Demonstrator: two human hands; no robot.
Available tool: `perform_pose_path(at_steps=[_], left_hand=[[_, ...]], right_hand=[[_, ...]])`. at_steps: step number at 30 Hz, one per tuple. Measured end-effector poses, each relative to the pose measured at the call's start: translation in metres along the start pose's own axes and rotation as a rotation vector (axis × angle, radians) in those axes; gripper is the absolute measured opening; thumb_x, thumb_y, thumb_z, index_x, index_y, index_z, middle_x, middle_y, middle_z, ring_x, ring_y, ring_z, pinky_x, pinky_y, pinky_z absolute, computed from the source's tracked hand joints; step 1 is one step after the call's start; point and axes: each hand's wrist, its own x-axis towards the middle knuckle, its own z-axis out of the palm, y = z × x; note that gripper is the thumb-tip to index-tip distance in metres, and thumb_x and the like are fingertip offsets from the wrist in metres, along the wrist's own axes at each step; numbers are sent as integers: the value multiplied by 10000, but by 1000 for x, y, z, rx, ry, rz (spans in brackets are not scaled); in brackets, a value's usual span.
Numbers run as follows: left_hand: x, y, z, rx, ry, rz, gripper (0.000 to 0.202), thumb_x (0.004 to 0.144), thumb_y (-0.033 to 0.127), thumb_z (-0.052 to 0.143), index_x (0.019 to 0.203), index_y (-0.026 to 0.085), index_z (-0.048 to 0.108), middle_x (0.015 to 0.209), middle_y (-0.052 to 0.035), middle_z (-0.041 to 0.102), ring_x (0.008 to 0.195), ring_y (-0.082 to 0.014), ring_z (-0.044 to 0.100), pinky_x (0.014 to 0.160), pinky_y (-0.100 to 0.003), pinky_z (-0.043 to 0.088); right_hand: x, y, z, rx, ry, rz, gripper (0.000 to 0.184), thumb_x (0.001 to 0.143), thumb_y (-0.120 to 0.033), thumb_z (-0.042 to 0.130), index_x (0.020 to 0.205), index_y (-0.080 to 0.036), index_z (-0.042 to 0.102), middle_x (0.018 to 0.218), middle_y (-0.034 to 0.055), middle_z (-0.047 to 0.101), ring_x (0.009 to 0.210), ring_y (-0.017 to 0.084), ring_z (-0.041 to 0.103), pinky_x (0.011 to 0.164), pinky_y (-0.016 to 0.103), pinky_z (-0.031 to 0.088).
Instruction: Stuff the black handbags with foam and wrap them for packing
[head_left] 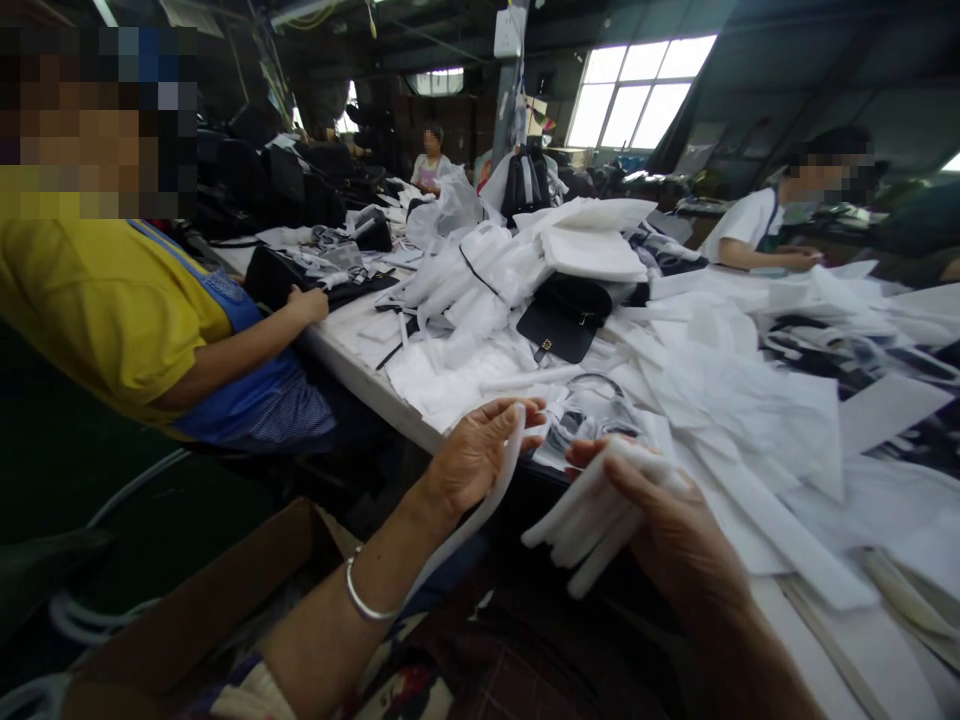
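Note:
My left hand [476, 455], with a silver bangle on its wrist, pinches the upper end of a long white foam strip [491, 500]. The strip hangs down along the inside of the forearm. Fingers and thumb of my right hand [664, 500] close round a bundle of white foam strips [592, 510], whose ends point down and to the left. Both hands are in front of the table's near edge, a short way apart. Just beyond them on the table lies a coil of dark and clear straps [592, 410], partly hidden by my fingers.
White foam sheets [765, 420] pile over the table [360, 370]. A black bag flap with a gold clasp [566, 320] lies among them. At left a person in yellow [112, 320] handles a black bag [277, 280]. A cardboard box [202, 600] stands below left. Another person [765, 220] works at right.

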Motion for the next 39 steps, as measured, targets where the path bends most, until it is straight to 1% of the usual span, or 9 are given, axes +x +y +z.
perform_pose_path(at_steps=[5,9,16,18,21,24,27,33,39], left_hand=[[-5,-28,18,48,-84,3,185,778,285,773,904,149,775,1426,-89,533,1155,-255,596,977,-334,482],[-7,-36,15,86,-81,52,192,813,298,737,948,168,780,1405,-84,559,1283,-278,507,1038,-325,425],[-10,-39,17,55,-42,-20,480,765,314,787,1221,238,657,1274,-76,634,1184,-225,570,991,-302,442],[-16,-39,14,101,-35,8,473,805,414,740,1222,218,633,1265,-89,626,1119,-222,602,947,-309,469],[-32,-37,6,330,-63,50,471,866,494,644,1220,186,608,1223,-107,637,1066,-224,620,890,-307,488],[-49,-34,1,667,-109,76,409,873,446,650,1178,173,638,1114,-90,681,997,-209,632,849,-287,486],[-58,-34,3,992,-95,205,413,786,382,755,1136,176,677,1048,-68,702,941,-204,631,845,-285,476],[-54,-35,12,1181,-86,298,235,861,364,674,1010,188,719,900,-40,710,822,-165,645,759,-244,468],[-51,-31,16,1304,-105,394,202,910,347,598,943,180,708,872,-58,709,800,-171,652,742,-250,457]], right_hand=[[2,24,28,17,-81,-40,467,576,-326,919,964,-171,710,912,37,727,799,168,665,748,259,524],[5,30,24,-1,-78,-34,484,585,-312,917,997,-191,693,888,17,718,779,156,652,743,260,509],[0,33,30,-1,-221,35,426,596,-292,912,937,-159,696,856,28,715,764,156,660,750,264,521],[1,27,30,17,-187,25,411,595,-291,912,918,-161,694,823,23,712,732,149,661,711,252,533],[8,13,22,104,6,-41,418,560,-279,924,890,-175,689,828,23,720,752,173,680,701,276,572],[19,1,11,203,213,-123,399,540,-263,924,856,-175,696,867,23,724,811,195,693,738,310,612],[24,-5,6,258,312,-160,354,549,-234,913,821,-164,698,864,13,713,832,177,687,768,293,627],[17,-8,4,337,291,-193,319,594,-206,894,835,-175,686,887,-3,691,864,147,668,836,287,618],[13,-8,1,334,277,-271,276,634,-191,875,831,-174,682,853,-13,678,840,135,665,856,284,607]])
